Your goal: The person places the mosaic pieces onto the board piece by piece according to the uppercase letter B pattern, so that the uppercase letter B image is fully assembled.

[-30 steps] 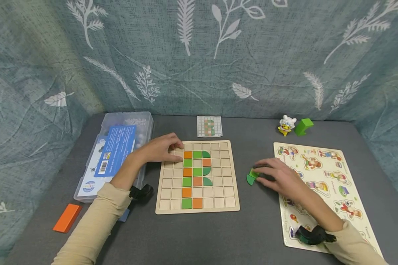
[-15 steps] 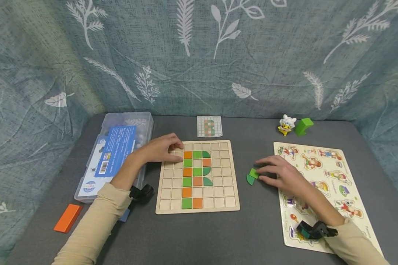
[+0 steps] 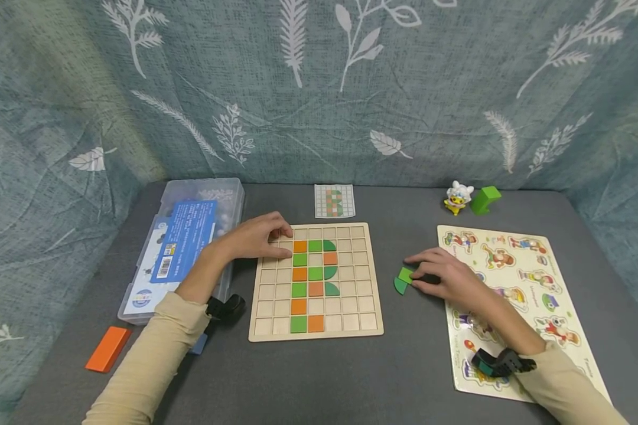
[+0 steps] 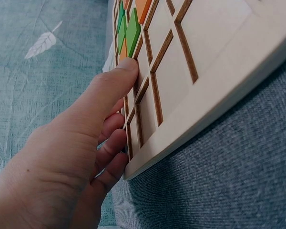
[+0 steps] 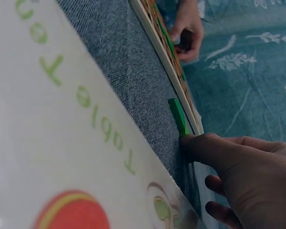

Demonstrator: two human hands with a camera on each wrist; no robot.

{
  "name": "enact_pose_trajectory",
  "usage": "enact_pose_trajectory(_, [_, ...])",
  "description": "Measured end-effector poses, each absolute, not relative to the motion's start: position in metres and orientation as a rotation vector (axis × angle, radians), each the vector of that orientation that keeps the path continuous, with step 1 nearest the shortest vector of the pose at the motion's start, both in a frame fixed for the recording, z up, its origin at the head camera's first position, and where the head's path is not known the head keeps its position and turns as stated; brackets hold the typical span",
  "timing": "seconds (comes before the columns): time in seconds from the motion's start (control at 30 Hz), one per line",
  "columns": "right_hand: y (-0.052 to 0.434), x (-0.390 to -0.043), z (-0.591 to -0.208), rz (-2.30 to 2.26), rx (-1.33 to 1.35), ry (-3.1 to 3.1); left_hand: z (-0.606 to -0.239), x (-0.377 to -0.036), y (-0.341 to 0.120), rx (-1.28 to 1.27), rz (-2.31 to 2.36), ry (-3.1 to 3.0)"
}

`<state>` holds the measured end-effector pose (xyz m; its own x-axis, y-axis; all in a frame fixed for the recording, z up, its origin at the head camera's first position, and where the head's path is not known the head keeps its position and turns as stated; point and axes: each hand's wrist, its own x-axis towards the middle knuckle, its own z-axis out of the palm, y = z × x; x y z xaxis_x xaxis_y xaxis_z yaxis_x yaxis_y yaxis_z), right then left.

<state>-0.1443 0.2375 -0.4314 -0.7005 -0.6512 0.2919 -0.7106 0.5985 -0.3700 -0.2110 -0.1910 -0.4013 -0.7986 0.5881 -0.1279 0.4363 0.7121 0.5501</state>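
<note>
A wooden grid board [image 3: 315, 282] [image 4: 205, 57] lies mid-table with orange and green tiles in its cells. My left hand [image 3: 260, 239] [image 4: 76, 143] holds its upper left corner, thumb pressed on the top face and fingers curled against the edge. To the right of the board a light green square tile [image 3: 406, 275] [image 5: 178, 116] lies on the grey cloth, touching a dark green quarter-round piece [image 3: 399, 286]. My right hand [image 3: 441, 277] [image 5: 238, 157] pinches the square tile's right edge between thumb and fingertips.
A picture peg puzzle [image 3: 516, 295] [image 5: 47, 119] lies under my right forearm. A clear plastic box [image 3: 186, 248] with a blue label stands left of the board. An orange block [image 3: 108, 348] lies front left. At the back are a pattern card [image 3: 334, 201], a toy figure [image 3: 459, 198] and a green block [image 3: 485, 199].
My right hand has drawn back a little to the right, so the green square tile shows more. The left hand and the board have not moved.
</note>
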Motion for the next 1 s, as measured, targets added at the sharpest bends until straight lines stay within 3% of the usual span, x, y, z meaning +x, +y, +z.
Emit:
enact_pose_trajectory(0.77, [0.235, -0.151, -0.433, 0.653, 1.314, -2.498, -0.401, -0.21, -0.19, 0.794, 0.734, 2.627])
enact_pose_trajectory(1.0, [0.196, -0.134, -0.419, 0.784, 1.365, -2.358, -0.401, -0.21, -0.191, 0.799, 0.741, 2.626])
